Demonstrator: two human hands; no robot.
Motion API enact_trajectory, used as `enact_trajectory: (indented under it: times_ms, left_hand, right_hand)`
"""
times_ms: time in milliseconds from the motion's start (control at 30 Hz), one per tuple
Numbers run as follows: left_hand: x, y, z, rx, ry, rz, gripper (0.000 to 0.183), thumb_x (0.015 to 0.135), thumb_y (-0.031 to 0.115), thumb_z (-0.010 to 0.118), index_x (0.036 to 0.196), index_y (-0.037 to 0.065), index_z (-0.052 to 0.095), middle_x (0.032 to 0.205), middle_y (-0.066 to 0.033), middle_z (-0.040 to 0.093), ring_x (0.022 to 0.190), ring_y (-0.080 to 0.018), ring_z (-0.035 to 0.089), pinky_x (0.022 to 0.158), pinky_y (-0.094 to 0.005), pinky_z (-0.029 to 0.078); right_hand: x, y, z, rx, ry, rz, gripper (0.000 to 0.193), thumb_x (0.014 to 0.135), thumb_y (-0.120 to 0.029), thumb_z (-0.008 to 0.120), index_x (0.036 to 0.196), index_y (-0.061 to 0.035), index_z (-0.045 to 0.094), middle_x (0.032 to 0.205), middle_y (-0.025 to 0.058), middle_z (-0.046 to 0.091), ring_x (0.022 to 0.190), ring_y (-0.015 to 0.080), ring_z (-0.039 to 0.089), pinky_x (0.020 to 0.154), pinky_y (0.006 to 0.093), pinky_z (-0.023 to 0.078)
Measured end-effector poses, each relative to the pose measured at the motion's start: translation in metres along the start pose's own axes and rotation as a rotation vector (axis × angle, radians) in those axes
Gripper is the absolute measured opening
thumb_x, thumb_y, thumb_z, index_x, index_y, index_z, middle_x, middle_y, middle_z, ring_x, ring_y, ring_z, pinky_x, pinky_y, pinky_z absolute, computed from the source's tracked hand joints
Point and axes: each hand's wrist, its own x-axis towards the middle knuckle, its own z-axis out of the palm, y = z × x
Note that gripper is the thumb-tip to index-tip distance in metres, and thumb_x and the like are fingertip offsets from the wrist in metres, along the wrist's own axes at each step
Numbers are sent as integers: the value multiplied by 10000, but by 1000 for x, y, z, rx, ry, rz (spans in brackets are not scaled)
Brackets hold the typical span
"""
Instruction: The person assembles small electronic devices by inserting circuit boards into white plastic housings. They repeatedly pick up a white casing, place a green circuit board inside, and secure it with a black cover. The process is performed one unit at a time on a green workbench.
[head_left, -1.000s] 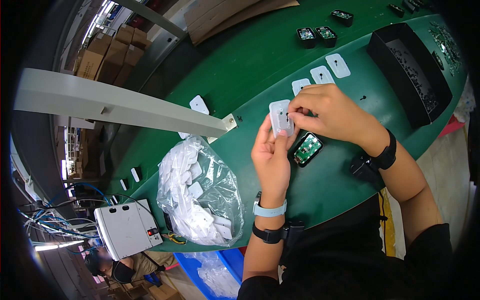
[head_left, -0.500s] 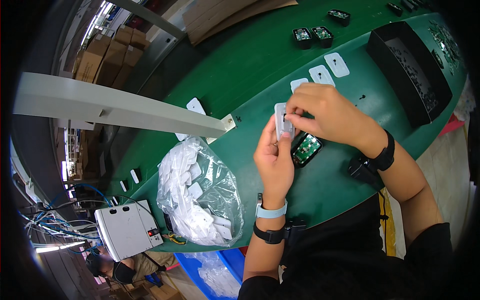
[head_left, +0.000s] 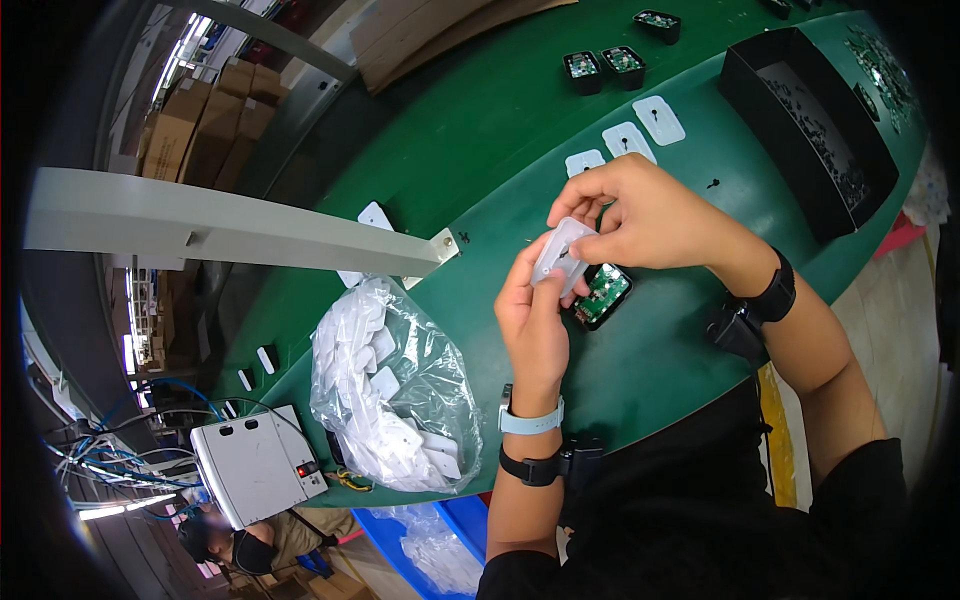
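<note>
A white plastic cover (head_left: 563, 245) is tilted between my two hands, above the green work surface. My left hand (head_left: 535, 310) grips its lower end, thumb on top. The fingers of my right hand (head_left: 640, 215) close round its upper right edge, with the thumb pressed near a small black part (head_left: 566, 252) on the cover. Just beneath my hands lies a black housing with a green circuit board (head_left: 604, 297), partly hidden by my fingers. Beyond my right hand, several white covers (head_left: 630, 142) lie in a row, with small black parts on them.
A black box (head_left: 810, 130) of small black parts stands at the right, near a pile of circuit boards (head_left: 880, 70). Filled housings (head_left: 603, 68) sit farther back. At the left are a clear bag of white covers (head_left: 395, 400), a metal post (head_left: 240, 222) and a white device (head_left: 258, 462).
The cover has turned from nearly upright to a slant. My right hand has shifted from pinching over its middle to gripping its edge, thumb on the face. The view has shifted slightly.
</note>
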Motion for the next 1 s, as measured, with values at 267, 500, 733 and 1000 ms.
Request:
enact_trajectory:
  times_ms: [267,500,733,1000]
  left_hand:
    - [-3,1,7,35,39,33,309,953,-4,576,1255,-67,585,1014,-102,688,745,-113,615,667,-225,470]
    - [-3,0,8,78,45,56,279,964,7,602,1236,-59,601,971,-72,692,756,-96,614,665,-219,467]
    - [-3,-2,9,116,85,79,255,975,23,603,1217,-59,611,955,-66,684,759,-88,613,634,-214,464]
    - [-4,4,4,40,200,69,163,979,69,616,1096,-44,632,923,-76,685,720,-85,608,621,-211,452]
  right_hand:
    - [0,-3,-3,10,-20,4,236,733,-21,714,952,66,701,819,86,673,763,116,636,642,244,535]
    - [-3,-9,-3,-35,3,10,240,697,-86,733,888,58,712,768,106,699,726,154,661,710,283,538]
    - [-2,-8,-1,-74,21,-26,224,708,-97,729,875,51,715,779,107,703,738,157,661,718,287,537]
    - [0,-3,2,15,21,-20,329,741,-139,769,1015,27,696,838,79,687,786,164,649,716,309,529]
